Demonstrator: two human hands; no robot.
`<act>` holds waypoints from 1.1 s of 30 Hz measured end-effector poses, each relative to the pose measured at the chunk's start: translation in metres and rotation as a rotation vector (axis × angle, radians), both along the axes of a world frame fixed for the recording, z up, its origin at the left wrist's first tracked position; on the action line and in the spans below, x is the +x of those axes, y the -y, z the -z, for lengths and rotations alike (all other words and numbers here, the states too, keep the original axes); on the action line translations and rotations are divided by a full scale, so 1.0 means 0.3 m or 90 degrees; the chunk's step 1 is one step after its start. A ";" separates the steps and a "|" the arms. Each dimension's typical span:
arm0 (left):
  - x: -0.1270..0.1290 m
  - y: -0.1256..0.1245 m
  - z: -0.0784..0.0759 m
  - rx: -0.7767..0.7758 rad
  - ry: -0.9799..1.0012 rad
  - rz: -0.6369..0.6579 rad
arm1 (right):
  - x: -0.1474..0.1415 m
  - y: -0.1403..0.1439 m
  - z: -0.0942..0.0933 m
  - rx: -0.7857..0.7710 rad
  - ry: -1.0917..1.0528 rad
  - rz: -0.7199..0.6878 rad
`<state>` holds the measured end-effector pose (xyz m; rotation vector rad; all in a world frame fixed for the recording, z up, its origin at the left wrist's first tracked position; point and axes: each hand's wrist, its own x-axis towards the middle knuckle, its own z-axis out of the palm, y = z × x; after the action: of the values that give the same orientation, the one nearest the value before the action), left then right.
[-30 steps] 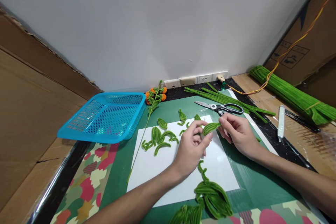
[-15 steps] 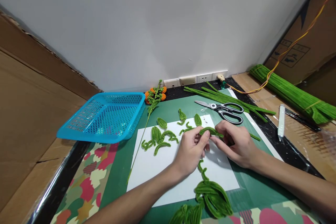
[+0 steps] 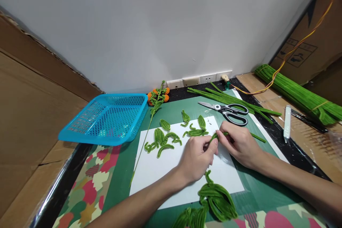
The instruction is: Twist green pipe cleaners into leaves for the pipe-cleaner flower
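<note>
left hand (image 3: 196, 156) pinching green pipe-cleaner piece (image 3: 216, 136) | right hand (image 3: 239, 142) pinching same piece, fingertips meeting | piece just above white sheet (image 3: 160, 174), near scissors (image 3: 229, 110)

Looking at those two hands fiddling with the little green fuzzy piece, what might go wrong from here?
The green pipe-cleaner piece is pinched only between the fingertips of the left hand and right hand, so it may slip or bend out of shape. Finished green leaves lie loose on the white sheet close by; a forearm could sweep them aside. The scissors lie just beyond the right hand, so a knock is possible.
</note>
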<state>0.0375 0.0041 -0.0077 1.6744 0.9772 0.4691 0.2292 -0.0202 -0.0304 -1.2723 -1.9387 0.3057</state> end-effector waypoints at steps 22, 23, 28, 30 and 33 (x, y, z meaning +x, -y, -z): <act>0.005 -0.004 0.004 -0.036 0.146 -0.030 | 0.016 0.009 -0.028 -0.003 -0.085 -0.025; 0.006 -0.005 0.005 -0.042 0.152 -0.026 | 0.015 0.006 -0.029 -0.025 -0.074 -0.031; 0.004 -0.006 0.004 -0.058 0.152 -0.003 | 0.011 -0.002 -0.029 -0.032 -0.068 -0.050; 0.001 -0.006 0.004 -0.061 0.145 0.003 | 0.013 -0.001 -0.024 -0.026 -0.066 -0.062; -0.002 -0.008 0.007 -0.062 0.137 0.018 | 0.018 0.002 -0.015 -0.014 -0.045 -0.093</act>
<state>0.0370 0.0064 -0.0096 1.5136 0.8054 0.5613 0.2345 -0.0207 -0.0260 -1.1213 -1.9751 0.4414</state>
